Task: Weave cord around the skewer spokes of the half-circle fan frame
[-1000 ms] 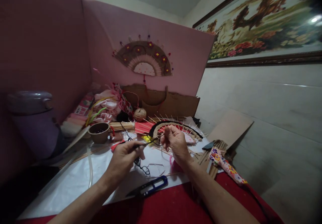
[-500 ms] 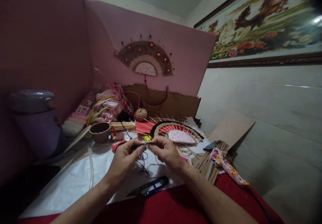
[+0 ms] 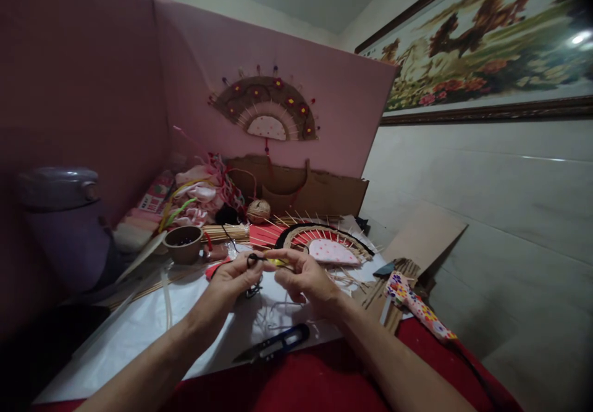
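Black yarn (image 3: 253, 260) runs between my two hands, looped over the left fingertips. My left hand (image 3: 231, 279) pinches it between thumb and forefinger. My right hand (image 3: 306, 279) has its forefinger stretched to the left fingertips and its thumb bent below, with a strand of the yarn between them. Loose black strands dangle under the left fingers. Just beyond my hands lies a half-made fan (image 3: 336, 250) of thin sticks, with a dotted pink-white centre and a black-and-tan braided rim. Blue-handled thread snips (image 3: 273, 344) lie on the white sheet nearer me.
A brown cup (image 3: 183, 245) stands left, near bundled sticks (image 3: 227, 233) and a twine ball (image 3: 258, 211). A flower-patterned glue gun (image 3: 419, 307) lies right, by cardboard strips. A finished fan (image 3: 269, 106) hangs on the pink panel; a purple flask (image 3: 65, 233) stands far left.
The yarn, earlier stretched between both pinching hands, now forms a loop at my left fingertips. My right forefinger has extended to the left fingers, and the right thumb has dropped away.
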Demonstrator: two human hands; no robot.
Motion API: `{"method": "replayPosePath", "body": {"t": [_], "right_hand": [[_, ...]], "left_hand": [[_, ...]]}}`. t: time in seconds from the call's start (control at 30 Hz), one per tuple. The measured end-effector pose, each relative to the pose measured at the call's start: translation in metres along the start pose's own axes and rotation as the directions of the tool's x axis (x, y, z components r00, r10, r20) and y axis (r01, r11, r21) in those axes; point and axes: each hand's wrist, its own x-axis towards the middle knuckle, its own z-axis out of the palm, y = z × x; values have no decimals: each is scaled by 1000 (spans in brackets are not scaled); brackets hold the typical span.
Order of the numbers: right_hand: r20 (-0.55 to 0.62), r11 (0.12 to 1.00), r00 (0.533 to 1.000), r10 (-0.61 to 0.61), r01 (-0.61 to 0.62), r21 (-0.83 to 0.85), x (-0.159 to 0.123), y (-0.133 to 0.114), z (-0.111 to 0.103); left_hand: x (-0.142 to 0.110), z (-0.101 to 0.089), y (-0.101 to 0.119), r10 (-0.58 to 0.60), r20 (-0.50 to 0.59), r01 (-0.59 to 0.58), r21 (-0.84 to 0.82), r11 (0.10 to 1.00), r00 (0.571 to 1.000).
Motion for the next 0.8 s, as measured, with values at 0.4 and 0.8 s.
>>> {"method": "replayPosePath", "body": {"t": [0.4,0.8], "right_hand": [[-364,990,931,25,28,138,14,17,-12],[-677,965,735,45,142,219,18,14,-26]], "left_hand": [[5,-8,18,4,-48,-21,-348,937,999],[7,-39,50,-25,-228,-123,-612,782,973]]}}
